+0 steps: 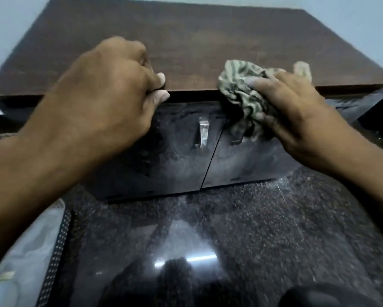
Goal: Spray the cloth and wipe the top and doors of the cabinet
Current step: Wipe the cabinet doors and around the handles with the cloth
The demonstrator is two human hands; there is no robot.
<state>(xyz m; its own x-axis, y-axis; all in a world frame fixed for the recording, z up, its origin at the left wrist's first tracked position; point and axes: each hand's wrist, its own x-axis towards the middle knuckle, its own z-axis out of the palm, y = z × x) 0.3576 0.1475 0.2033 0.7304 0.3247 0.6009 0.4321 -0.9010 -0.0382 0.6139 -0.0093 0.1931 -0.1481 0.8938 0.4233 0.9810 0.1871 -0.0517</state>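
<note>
Head view: right hand (pixel 297 114) clutching a crumpled green-and-cream striped cloth (pixel 246 89), pressing it against the front edge of the brown wooden cabinet top (pixel 186 41) and the upper part of the right glossy black door (pixel 241 160). Left hand (pixel 110 94) curling fingers over that same edge (thumb underneath), above the left black door (pixel 164 165) with its metal handle (pixel 202 134). Speckled dark polished floor (pixel 230 229) lying below.

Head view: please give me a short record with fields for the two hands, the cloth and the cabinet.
left hand: grips the front edge of the cabinet top, fingers curled over it
right hand: holds the cloth, bunched, at the top of the right door
left door: closed, dusty smears, metal handle
floor: dark speckled, glossy
</note>
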